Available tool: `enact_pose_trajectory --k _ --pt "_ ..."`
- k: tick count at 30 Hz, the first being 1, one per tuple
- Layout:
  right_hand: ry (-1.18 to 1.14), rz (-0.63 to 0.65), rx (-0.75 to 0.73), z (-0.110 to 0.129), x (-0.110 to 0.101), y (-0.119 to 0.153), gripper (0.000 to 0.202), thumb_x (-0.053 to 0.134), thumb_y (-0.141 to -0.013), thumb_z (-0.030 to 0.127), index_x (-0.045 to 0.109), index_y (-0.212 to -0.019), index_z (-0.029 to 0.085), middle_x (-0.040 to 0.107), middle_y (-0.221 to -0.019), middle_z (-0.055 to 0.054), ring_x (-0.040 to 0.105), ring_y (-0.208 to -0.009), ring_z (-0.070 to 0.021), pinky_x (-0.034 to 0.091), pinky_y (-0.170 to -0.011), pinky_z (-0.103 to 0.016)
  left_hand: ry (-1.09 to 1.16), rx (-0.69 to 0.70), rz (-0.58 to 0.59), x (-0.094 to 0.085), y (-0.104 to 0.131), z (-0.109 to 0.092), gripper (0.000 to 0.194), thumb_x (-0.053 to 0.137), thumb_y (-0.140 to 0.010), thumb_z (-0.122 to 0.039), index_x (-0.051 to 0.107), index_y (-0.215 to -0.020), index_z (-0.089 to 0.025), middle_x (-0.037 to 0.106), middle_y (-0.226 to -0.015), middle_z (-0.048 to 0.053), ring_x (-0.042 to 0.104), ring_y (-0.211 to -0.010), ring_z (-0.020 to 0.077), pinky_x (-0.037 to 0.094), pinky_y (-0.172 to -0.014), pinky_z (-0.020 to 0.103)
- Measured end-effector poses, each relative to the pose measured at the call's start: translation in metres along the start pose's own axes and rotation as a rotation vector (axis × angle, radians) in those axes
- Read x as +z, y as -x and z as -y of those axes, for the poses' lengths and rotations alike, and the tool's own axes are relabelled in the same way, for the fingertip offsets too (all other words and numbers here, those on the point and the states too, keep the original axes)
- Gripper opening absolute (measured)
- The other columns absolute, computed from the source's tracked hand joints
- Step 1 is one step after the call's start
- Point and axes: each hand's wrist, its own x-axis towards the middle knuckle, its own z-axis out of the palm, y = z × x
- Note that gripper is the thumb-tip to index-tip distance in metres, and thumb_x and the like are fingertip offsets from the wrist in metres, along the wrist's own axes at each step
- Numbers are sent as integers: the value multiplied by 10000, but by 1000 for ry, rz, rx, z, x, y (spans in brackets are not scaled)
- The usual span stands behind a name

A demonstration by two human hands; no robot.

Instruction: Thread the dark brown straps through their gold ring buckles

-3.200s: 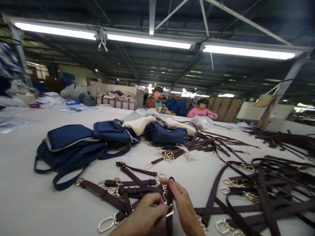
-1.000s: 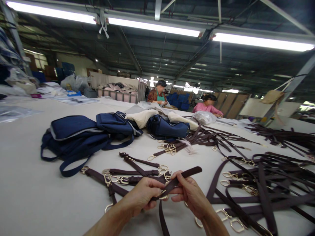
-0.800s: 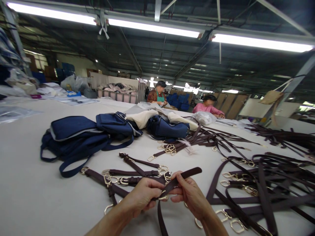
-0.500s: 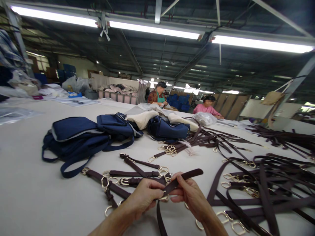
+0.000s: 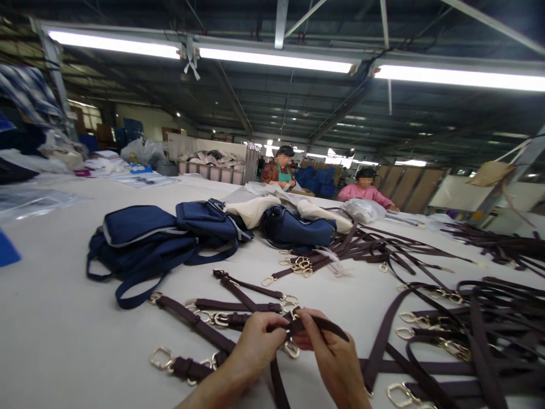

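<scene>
The dark brown leather strap [image 5: 317, 325] with its gold metal buckle [image 5: 292, 349] is held just above the white surface [image 5: 63, 341] at six o'clock, its tail running toward three o'clock. Finished-looking buckled straps [image 5: 221, 312] lie at nine o'clock and a larger heap of loose straps [image 5: 468, 329] at three, so much seems left. The left hand [image 5: 258, 346] and right hand [image 5: 336, 358] both pinch the strap at the buckle.

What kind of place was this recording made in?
Most likely a bag-making workshop or factory floor. Both hands, left hand and right hand, work a dark brown strap at a long white table spread with navy bags and heaps of buckled straps, under strip lights.
</scene>
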Motion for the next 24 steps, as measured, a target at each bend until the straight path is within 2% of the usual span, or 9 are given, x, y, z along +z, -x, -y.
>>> enact_pose_trajectory --k 4,6,8,11,14,18,20,21,24 --pt "182 108 -251 11 5 6 366 536 -912 549 726 -917 236 705 -760 -34 672 -673 -176 566 -661 -239 -38 128 23 -6 0 -1 296 545 -705 -255 723 -891 -109 519 -606 -27 407 -578 97 286 -541 214" --pt "231 147 -339 18 3 6 327 506 -942 486 728 -911 248 689 -714 -20 656 -655 -159 530 -651 -213 -48 159 51 -8 1 -2 280 547 -726 -284 701 -890 -118 492 -600 -41 387 -542 83 281 -520 206" --pt "245 180 -386 23 0 6 305 494 -957 445 729 -912 256 682 -696 -9 645 -634 -146 508 -631 -200 -27 141 85 -9 3 -5 262 544 -734 -317 670 -872 -134 452 -569 -61 339 -471 68 248 -466 206" --pt "285 240 -467 25 -1 7 276 482 -977 378 719 -900 259 701 -725 -4 650 -638 -136 487 -624 -196 38 77 111 -10 4 -9 267 599 -683 -371 618 -829 -148 464 -572 -69 296 -415 51 201 -407 208" --pt "384 285 -634 24 3 10 251 470 -985 291 685 -869 235 706 -730 -14 663 -639 -141 468 -599 -211 66 30 118 -10 3 -11 287 626 -625 -385 593 -787 -151 461 -554 -71 290 -407 45 167 -391 206" --pt "365 208 -855 23 4 10 207 453 -988 234 653 -935 228 669 -717 -12 639 -633 -138 475 -584 -216 70 32 147 -13 3 -21 317 614 -632 -380 606 -849 -150 447 -568 -79 280 -423 44 149 -409 211" --pt "262 223 -846 20 -1 7 173 502 -964 220 644 -1053 260 700 -879 -28 665 -793 -149 526 -707 -220 90 55 211 -17 7 -29 333 621 -648 -341 613 -922 -153 469 -619 -76 288 -451 43 169 -436 213" --pt "212 233 -786 17 -3 6 208 533 -948 224 628 -1124 282 701 -995 -37 666 -891 -161 539 -787 -237 87 88 248 -19 10 -33 332 626 -648 -296 616 -949 -157 506 -666 -64 343 -497 51 216 -467 208" --pt "22 150 -417 7 -5 3 339 578 -938 361 555 -1271 304 614 -1278 -72 608 -1133 -208 519 -968 -307 91 161 299 -28 21 -44 347 641 -599 -154 618 -944 -172 614 -836 -27 520 -774 109 375 -681 211"
